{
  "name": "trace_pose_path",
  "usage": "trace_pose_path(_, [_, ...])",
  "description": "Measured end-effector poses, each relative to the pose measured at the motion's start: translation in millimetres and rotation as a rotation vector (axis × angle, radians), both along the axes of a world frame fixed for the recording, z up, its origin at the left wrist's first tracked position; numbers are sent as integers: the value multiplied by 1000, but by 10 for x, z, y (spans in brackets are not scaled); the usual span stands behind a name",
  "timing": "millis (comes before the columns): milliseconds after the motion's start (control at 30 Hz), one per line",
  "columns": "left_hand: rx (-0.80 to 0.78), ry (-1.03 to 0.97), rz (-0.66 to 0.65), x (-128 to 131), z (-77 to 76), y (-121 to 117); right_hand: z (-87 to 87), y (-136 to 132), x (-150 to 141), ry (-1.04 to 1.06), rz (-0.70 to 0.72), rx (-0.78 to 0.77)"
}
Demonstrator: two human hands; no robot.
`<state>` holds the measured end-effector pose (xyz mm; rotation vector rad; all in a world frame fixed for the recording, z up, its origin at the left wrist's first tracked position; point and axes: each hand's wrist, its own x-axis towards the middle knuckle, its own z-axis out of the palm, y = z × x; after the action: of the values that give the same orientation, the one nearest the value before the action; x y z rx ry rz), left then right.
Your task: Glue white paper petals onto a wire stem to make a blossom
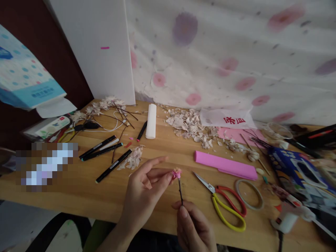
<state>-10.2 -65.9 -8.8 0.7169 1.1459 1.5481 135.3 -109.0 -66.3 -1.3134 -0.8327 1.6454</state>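
Pinching a small pink flower [177, 174] at its left side, between thumb and fingertip of the left hand [147, 187], with another finger of that hand lifted clear and stretched out above. Gripping the dark stem [180, 190] lower down in the right hand [195, 225], with thumb pressed to it and fingers curled in; lower end hidden there. Both partly closed and kept apart from each other, linked through flower and stem. Held up at the stem's top, over the wooden table [170, 147], near its front edge. Slanting up and rightward with the left forearm from the bottom of the view; placed lower with the right hand, knuckles outward. To the right, pointing tips toward the flower: scissors [210, 188], just beside a roll of tape [237, 189]. Behind these, a pink paper roll [225, 165]. To the left, dried petals [133, 157] beside a black pen [113, 166].
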Motion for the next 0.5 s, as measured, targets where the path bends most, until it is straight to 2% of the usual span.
trace_pose_path(367, [-89, 25, 13, 17, 96, -74, -72, -3, -6, -27, -61, -32])
trace_pose_path(500, [-105, 47, 29, 3, 110, -81, -56, 28, -22, -99, -80, 50])
